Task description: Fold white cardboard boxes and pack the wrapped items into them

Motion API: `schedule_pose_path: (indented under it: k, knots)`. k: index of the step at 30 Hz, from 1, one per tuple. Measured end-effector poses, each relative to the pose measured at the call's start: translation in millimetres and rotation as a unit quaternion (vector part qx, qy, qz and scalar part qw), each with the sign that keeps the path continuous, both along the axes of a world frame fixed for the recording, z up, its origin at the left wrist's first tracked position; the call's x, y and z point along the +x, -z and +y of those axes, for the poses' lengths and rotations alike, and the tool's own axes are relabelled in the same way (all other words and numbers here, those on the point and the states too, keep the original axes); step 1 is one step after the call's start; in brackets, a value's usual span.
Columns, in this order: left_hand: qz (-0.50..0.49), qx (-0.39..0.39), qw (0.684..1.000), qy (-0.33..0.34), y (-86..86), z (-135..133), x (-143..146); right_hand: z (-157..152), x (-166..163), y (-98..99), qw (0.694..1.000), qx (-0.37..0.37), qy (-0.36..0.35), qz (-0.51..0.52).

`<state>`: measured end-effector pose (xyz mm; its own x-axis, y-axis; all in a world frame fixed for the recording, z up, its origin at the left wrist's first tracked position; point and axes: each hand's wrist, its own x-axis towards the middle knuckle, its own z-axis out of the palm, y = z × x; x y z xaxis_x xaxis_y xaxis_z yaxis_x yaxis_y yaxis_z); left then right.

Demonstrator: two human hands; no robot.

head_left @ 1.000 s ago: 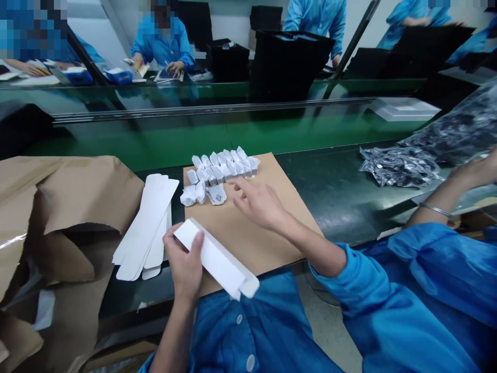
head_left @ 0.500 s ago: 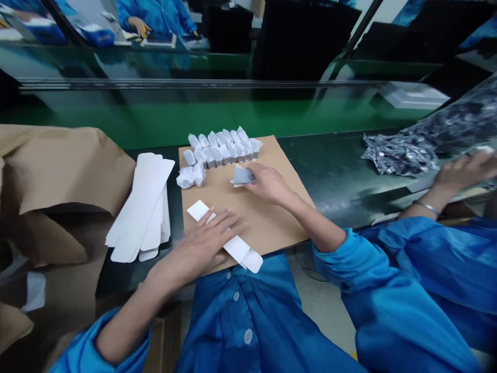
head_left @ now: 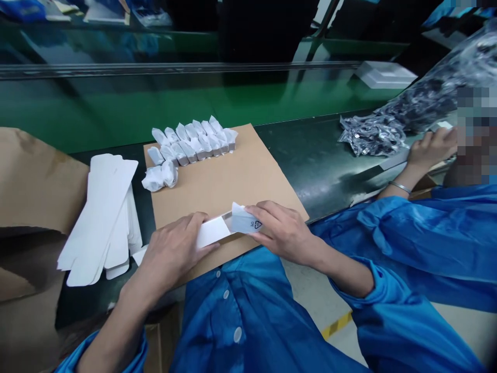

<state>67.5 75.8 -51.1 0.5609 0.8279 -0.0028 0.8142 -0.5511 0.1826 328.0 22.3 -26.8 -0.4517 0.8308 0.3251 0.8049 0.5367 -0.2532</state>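
Note:
My left hand [head_left: 171,251] is closed around a narrow white paper box [head_left: 212,231], lifted over the front of a brown cardboard sheet [head_left: 267,178]. The box's right end gapes, with its flap hidden or folded back. Between the thumb and fingers of my right hand [head_left: 285,230] is a small wrapped packet [head_left: 244,220] printed with a recycling mark. The packet is right at the open end of the box; whether its tip is inside, I cannot tell. Similar white wrapped packets [head_left: 194,142] stand in rows at the back of the sheet.
Flat white cartons [head_left: 99,217] lie stacked at left beside a brown paper wrapping [head_left: 34,181]. Bagged dark parts [head_left: 373,135] sit at right near a co-worker's hand [head_left: 433,150]. A green-lit partition [head_left: 272,93] runs behind the table, with a white tray [head_left: 384,75] near it.
My left hand has picked the white box up off the cardboard and turned its open end rightward. My right hand has brought the wrapped packet down and toward me, to that end.

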Motion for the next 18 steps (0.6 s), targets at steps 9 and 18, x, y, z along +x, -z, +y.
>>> schedule_pose_path:
  k: [9, 18]
  knots:
    - [-0.004, -0.054, 0.998, 0.029, -12.1, -16.7, 12.6, 26.3, 8.2, -42.8, 0.970, -0.093, -0.166, -0.154]
    - [-0.069, -0.107, 0.991, 0.027, -16.1, -17.5, 5.7, 35.0, -4.7, -58.3, 0.969, -0.174, -0.170, -0.050]
